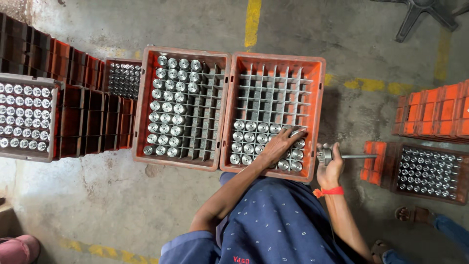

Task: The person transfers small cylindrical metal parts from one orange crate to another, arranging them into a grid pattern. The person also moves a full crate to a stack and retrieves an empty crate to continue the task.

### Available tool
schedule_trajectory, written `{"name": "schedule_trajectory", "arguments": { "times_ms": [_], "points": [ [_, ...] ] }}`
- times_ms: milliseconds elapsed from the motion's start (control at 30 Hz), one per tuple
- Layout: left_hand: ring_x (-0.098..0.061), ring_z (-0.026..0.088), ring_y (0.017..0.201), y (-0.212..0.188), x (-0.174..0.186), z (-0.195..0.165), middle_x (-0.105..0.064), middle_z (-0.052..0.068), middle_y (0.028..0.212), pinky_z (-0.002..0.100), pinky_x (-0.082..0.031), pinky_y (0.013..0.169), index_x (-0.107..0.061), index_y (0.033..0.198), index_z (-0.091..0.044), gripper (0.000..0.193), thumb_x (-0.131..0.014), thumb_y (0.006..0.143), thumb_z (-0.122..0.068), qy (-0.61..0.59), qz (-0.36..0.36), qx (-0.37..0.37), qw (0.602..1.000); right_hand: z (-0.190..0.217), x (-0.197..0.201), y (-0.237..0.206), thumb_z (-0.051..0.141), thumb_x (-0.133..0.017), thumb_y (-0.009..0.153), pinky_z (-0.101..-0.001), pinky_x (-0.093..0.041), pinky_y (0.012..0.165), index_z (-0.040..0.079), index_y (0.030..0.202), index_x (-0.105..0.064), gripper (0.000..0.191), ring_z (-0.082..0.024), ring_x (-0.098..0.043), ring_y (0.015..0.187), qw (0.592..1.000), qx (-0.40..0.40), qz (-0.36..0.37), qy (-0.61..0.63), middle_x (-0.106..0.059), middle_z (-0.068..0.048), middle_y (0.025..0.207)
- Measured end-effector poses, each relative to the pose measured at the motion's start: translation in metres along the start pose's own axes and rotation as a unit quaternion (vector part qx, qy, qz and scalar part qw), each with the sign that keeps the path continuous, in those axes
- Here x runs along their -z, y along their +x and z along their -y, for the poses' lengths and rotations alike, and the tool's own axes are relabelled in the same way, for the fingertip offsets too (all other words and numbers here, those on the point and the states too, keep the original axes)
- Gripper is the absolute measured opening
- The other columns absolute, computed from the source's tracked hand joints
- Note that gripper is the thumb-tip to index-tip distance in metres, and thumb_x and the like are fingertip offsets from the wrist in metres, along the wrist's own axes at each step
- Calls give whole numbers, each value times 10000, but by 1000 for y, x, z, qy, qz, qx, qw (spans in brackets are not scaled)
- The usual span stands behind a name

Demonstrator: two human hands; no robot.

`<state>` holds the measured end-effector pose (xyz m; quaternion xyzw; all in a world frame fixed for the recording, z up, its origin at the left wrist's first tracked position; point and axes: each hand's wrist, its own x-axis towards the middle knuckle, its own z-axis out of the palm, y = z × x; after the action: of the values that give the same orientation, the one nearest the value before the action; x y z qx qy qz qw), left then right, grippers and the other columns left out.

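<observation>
**Two Gridded Crates, One Part Under the Hand**

Two orange plastic crates with grey divider grids stood side by side on the stained concrete floor [122, 195]. The left-hand crate [141, 105] held shiny cylindrical metal parts [168, 105] in its left columns (the right columns stood unfilled). The right-hand crate [320, 105] held similar parts only in its three nearest rows. Stacks of dark reddish crates [93, 117] stood at the far left, and another crate of metal parts [427, 172] lay at the right, near a sandalled foot [406, 213].

The person's left hand [277, 146] reached into the right-hand crate, its fingers spread and curled down over one metal cylinder [298, 133] at the right end of the filled rows; a firm grasp could not be confirmed. The right hand [331, 168], wearing an orange wrist thread [328, 192], was clenched around a metal gauge tool with a long slim shaft [359, 157], just outside the crate's right wall.
</observation>
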<state>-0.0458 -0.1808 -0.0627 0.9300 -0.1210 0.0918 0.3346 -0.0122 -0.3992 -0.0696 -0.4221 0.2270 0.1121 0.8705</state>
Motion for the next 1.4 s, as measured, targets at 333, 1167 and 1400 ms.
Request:
{"name": "schedule_trajectory", "arguments": {
  "times_ms": [333, 1167, 1400],
  "points": [
    [-674, 364, 1005, -55, 128, 80, -697, 148, 1034, 444, -537, 885, -719, 1111, -58, 213, -714, 903, -105, -23, -247, 194, 949, 9, 1, -41, 414, -598, 1032, -432, -540, 920, 73, 960, -676, 357, -261, -673, 978, 976, -103, -4, 194, -691, -71, 930],
    [-645, 232, 719, -71, 153, 87, -716, 145, 850, 388, -497, 638, -711, 1001, 41, 322, -828, 887, -236, -522, -248, 394, 715, -89, -55, -64, 253, -590, 1068, -376, -535, 925, 113, 1071, -620, 143, -214, -687, 942, 983, -116, 42, -139, -646, -17, 933],
    [-722, 372, 794, -94, 90, -13, -731, 197, 841, 471, -540, 721, -712, 1094, -74, 369, -821, 793, -256, -188, -25, 340, 921, -81, -117, -65, 240, -610, 1079, -396, -591, 933, 50, 1012, -605, 202, -179, -665, 900, 985, -67, 119, -108, -643, -55, 916]
  ]
}}
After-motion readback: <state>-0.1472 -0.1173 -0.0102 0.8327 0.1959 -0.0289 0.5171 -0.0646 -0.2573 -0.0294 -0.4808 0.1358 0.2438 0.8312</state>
